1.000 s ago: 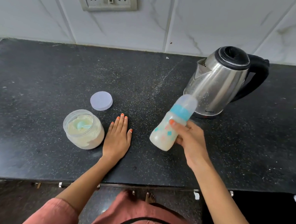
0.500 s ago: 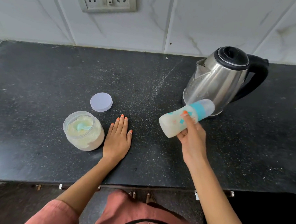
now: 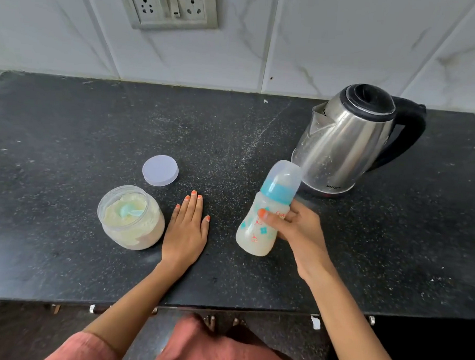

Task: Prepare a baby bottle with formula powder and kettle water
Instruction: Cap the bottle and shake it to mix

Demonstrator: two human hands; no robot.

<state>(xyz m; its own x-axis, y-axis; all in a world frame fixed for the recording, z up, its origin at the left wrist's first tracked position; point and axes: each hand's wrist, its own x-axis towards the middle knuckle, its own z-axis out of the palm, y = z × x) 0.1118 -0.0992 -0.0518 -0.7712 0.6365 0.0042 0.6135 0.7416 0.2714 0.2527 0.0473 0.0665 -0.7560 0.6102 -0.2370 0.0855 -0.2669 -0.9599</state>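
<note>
Mixing step, seemingly: capped bottle of milky liquid held over bench at seven o'clock from kettle, tilted toward one o'clock, right hand fingers curled round it. Left hand flat on bench, fingers straight. Next, likely: firm shake, cap kept tight, then upright.

Black counter, powder jar, loose lid, steel kettle, left hand flat
</note>
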